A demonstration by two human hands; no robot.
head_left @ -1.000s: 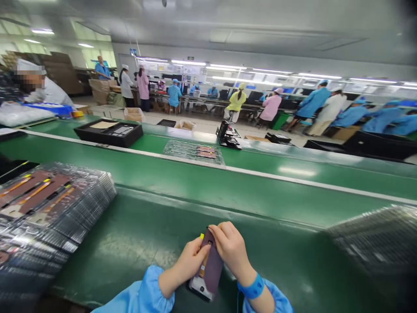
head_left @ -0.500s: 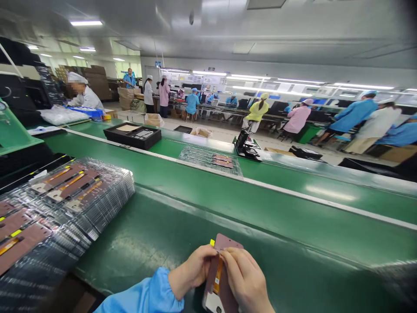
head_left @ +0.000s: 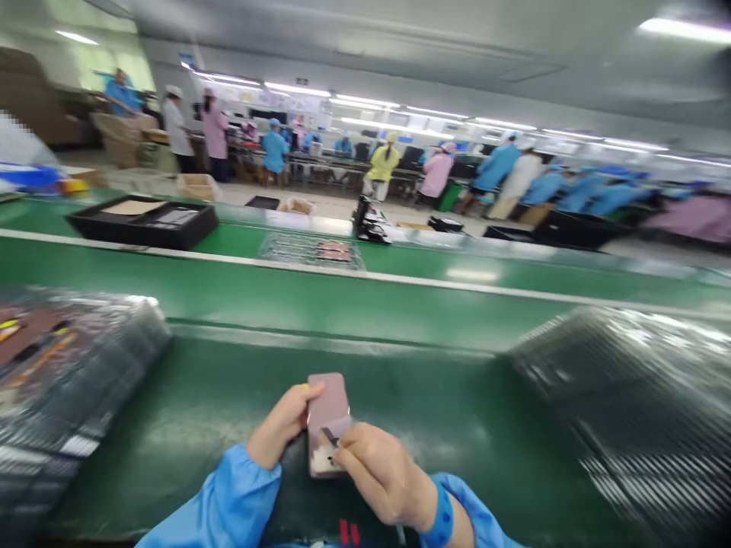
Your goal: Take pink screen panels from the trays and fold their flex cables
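Low in the middle of the head view, both my hands hold a flat pinkish-brown panel (head_left: pixel 327 409) over the green bench (head_left: pixel 240 396). My left hand (head_left: pixel 279 426) grips its left edge, fingers curled round it. My right hand (head_left: pixel 374 472) is closed at the panel's lower end, pinching a small dark strip there. Both my sleeves are blue, and a blue band sits on my right wrist. The frame is smeared by motion.
A stack of clear trays with brown parts (head_left: pixel 62 365) lies at my left, another tray stack (head_left: pixel 628 396) at my right. Beyond run green conveyor belts (head_left: pixel 400 293) carrying a black tray (head_left: pixel 142 221) and a clear tray (head_left: pixel 311 250). Several workers stand far behind.
The panel has turned so its plain upper part faces me, and my right hand has slid down to its lower end. The view swung right; the right tray stack came into sight.
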